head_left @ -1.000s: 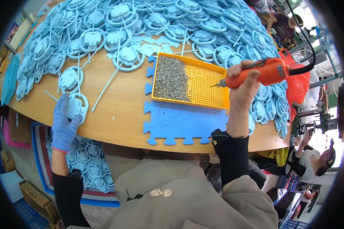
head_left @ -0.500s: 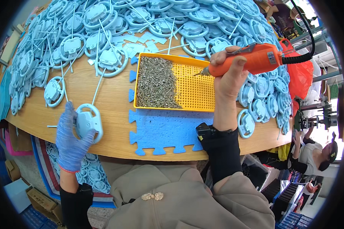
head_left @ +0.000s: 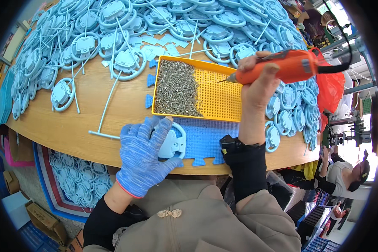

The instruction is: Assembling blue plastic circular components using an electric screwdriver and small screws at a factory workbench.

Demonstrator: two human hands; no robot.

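My left hand (head_left: pixel 142 156), in a blue knitted glove, grips the left side of a light blue plastic toy steering wheel (head_left: pixel 172 145), which lies at the left of the blue foam mat (head_left: pixel 210 138). My bare right hand (head_left: pixel 256 90) is wrapped around an orange electric screwdriver (head_left: pixel 283 67). Its bit points left above a yellow perforated tray (head_left: pixel 220 90), clear of the wheel. Small metal screws (head_left: pixel 175 88) fill the tray's left half. A light blue T-shaped rod (head_left: pixel 105 134) rests on the table beside the gloved hand.
A big heap of light blue steering wheels (head_left: pixel 126 61) covers the table's far side, with flat pale blue pieces (head_left: pixel 153 50) before it. More wheels (head_left: pixel 283 119) lie at the right. A lined container (head_left: pixel 77 176) of wheels stands below the table edge. Another person (head_left: pixel 344 172) sits at the right.
My left hand has carried the steering wheel rightward from the bare table onto the foam mat. The screwdriver in my right hand has shifted slightly right and stays over the tray.
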